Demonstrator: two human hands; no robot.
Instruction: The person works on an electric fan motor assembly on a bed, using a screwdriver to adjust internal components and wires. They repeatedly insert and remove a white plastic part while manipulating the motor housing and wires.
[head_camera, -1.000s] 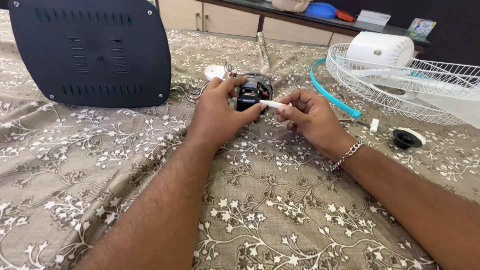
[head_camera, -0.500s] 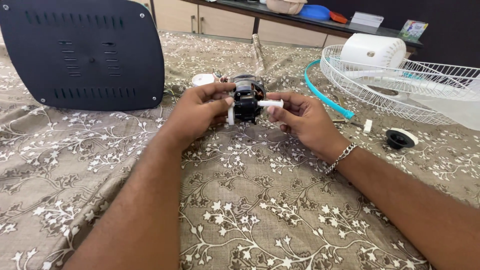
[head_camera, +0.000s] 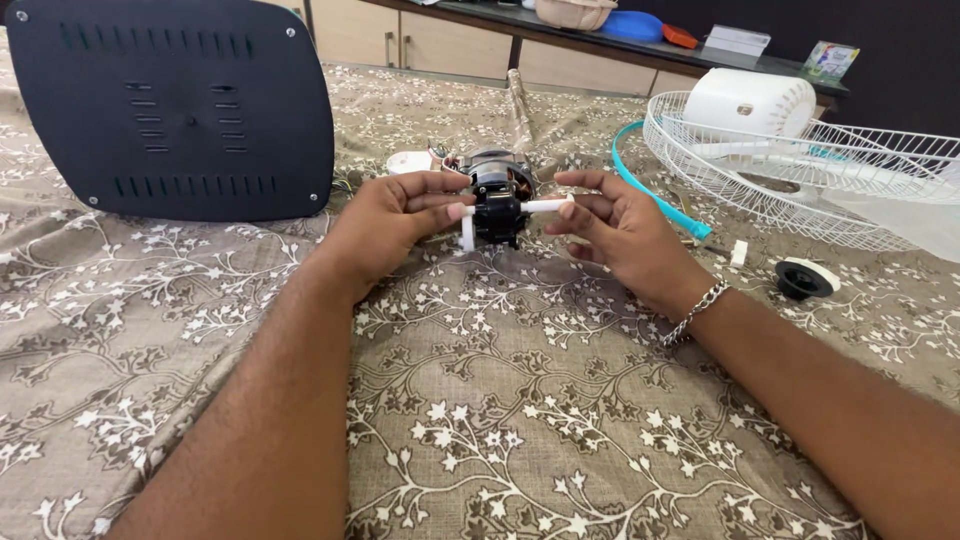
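A small black fan motor (head_camera: 497, 190) with copper windings sits on the floral cloth at centre. My left hand (head_camera: 398, 220) grips its left side, fingers touching a short white plastic piece (head_camera: 467, 228) that hangs down there. My right hand (head_camera: 618, 232) pinches a white rod (head_camera: 546, 205) that sticks out sideways from the motor's right side. A metal chain bracelet (head_camera: 697, 309) circles my right wrist.
A dark plastic fan housing (head_camera: 175, 105) stands at far left. A white wire grille (head_camera: 800, 170) with a white cover (head_camera: 750, 103) and a teal ring (head_camera: 650, 190) lies at right. A black-and-white cap (head_camera: 805, 279) and a small white part (head_camera: 738, 253) lie nearby.
Both hands and the motor have shifted slightly left and nearer. The right hand has slid outward along the white rod, and the white piece under my left fingers now shows.
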